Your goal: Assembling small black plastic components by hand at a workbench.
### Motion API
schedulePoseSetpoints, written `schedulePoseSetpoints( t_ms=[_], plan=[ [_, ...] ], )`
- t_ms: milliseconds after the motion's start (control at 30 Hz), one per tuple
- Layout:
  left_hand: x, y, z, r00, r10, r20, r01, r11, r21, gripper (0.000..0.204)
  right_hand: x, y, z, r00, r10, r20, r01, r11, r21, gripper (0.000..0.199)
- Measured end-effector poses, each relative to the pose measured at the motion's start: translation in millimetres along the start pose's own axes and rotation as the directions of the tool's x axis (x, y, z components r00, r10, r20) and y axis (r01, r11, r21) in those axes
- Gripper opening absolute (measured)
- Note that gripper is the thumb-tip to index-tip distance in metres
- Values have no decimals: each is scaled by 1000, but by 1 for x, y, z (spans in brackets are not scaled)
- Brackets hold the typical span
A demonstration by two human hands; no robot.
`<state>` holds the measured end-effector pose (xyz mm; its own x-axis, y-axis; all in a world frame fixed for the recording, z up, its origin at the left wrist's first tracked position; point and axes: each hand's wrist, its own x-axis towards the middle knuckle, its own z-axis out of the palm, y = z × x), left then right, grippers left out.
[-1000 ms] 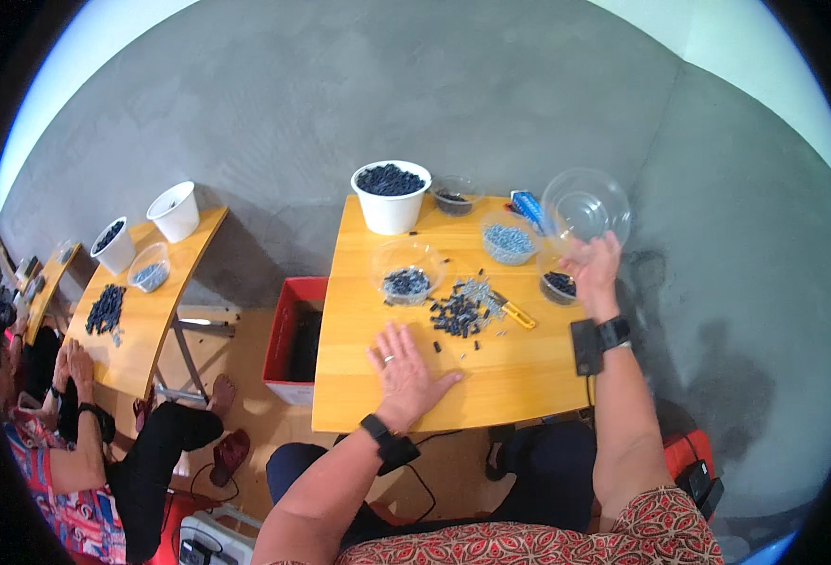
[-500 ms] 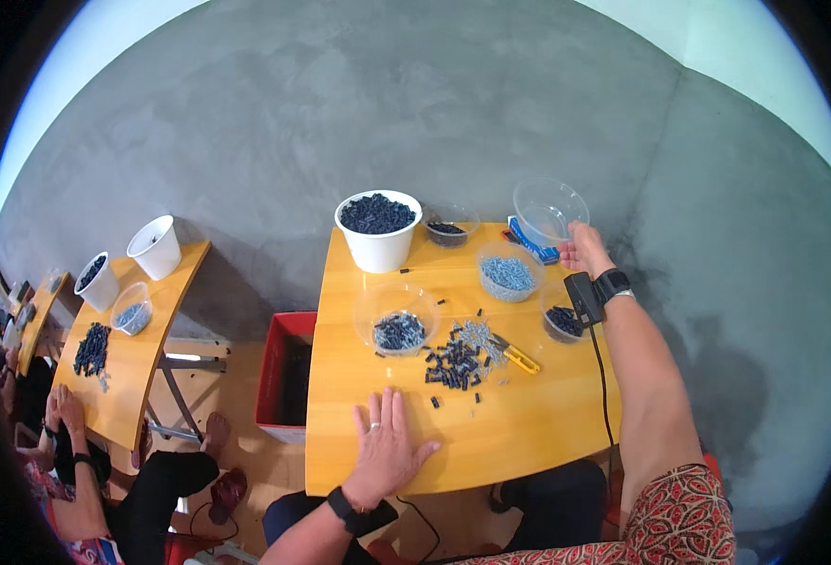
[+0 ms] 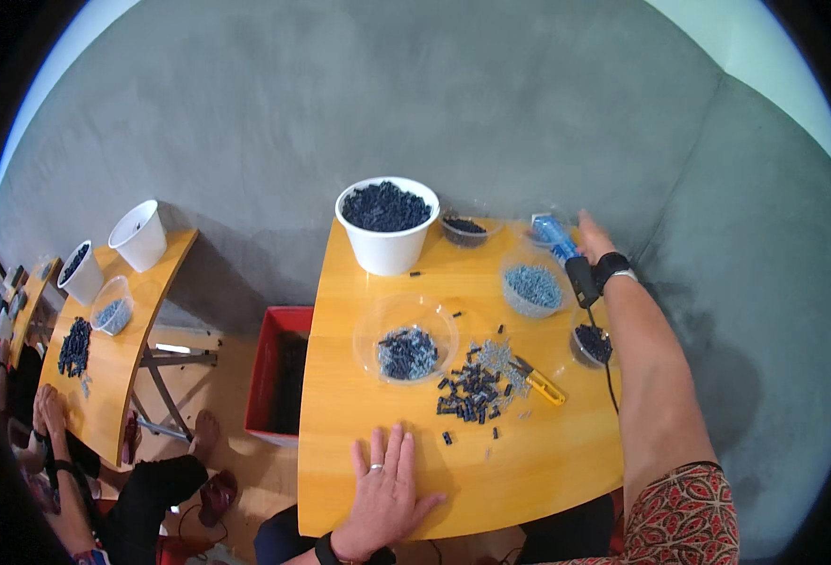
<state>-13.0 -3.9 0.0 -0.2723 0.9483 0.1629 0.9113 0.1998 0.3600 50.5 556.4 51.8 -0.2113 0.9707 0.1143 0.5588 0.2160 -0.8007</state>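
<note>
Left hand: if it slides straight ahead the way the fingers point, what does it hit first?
The left hand lies flat on the wooden table, fingers pointing away from the person. Straight ahead, it would likely meet the clear bowl of dark pieces first; bare tabletop lies between.

Small-parts assembly workshop: worktables, parts buckets, bare concrete floor.

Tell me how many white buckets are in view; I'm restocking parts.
3. One white bucket stands at the far edge of the near table; two more, bucket and bucket, stand on the neighbouring table to the left. Others may be hidden.
</note>
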Motion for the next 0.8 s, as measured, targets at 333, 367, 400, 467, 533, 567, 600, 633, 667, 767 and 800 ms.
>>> schedulePoseSetpoints(
  t_ms=[333,367,400,467,533,567,600,633,667,767,800],
  plan=[
    [6,-2,-2,996,-39,-78,39,999,-6,81,-186,-76,-43,937,-249,243,199,957,213,19],
    [6,-3,-2,996,-45,-79,45,999,-3,81,-206,-77,-42,886,-314,340,246,942,228,17],
    [7,-2,0,995,-44,-89,43,999,-14,79,-227,-76,-43,856,-346,383,281,935,217,15],
    [1,0,2,993,-57,-108,56,998,-13,77,-267,-69,-34,760,-461,458,404,887,222,14],
    [-3,0,3,987,-65,-145,63,998,-22,74,-305,-63,-21,649,-591,478,571,795,207,13],
    [-5,1,5,985,-65,-160,63,998,-17,74,-325,-66,-16,606,-639,474,647,743,174,13],
    [-7,2,10,983,-63,-172,64,998,-2,73,-341,-68,-9,598,-649,471,655,734,179,13],
    [-8,3,12,981,-54,-185,57,998,9,71,-355,-72,-4,622,-646,442,659,737,149,14],
    [-8,4,14,979,-50,-197,54,999,11,71,-364,-77,1,646,-642,412,661,741,118,15],
    [-11,2,11,974,-32,-225,33,999,-2,68,-378,-92,19,541,-732,415,804,595,3,18],
    [-12,1,10,975,-24,-220,23,1000,-9,67,-374,-87,31,535,-727,430,808,589,-9,19]
  ],
)
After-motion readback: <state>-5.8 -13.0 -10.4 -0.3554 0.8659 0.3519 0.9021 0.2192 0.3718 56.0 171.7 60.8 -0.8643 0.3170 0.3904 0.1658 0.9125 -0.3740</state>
